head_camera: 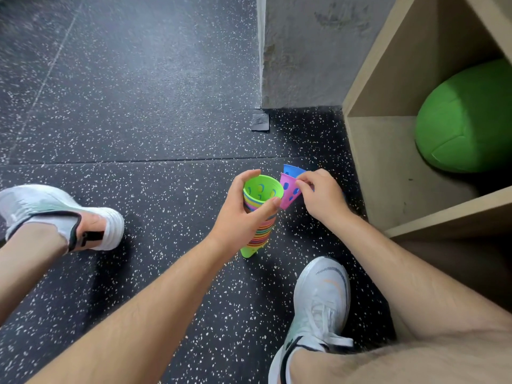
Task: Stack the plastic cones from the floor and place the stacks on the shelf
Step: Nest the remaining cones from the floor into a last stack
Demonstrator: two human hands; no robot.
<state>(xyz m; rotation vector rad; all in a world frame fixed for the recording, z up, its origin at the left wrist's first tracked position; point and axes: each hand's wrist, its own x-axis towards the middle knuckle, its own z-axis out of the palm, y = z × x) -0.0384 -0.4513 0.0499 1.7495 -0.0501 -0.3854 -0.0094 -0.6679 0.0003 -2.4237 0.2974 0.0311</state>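
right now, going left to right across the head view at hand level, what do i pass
left shoe → left hand gripping the cone stack → pink cone → right hand → shelf → green ball

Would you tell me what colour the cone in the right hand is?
The cone is pink, seen in the head view.

Both arms are bare and reach forward and down: the left forearm [155,297] slants up from the lower left, the right forearm [401,259] comes in from the lower right, and the two grips sit close together. The left grip [243,217] curls round the stack of cones [260,236], thumb [248,178] at the rim's far side, forefinger [267,205] across the near side. The right grip [322,196], back uppermost, pinches the pink cone [288,194], seemingly between thumb and forefinger; its other fingertips are hidden.
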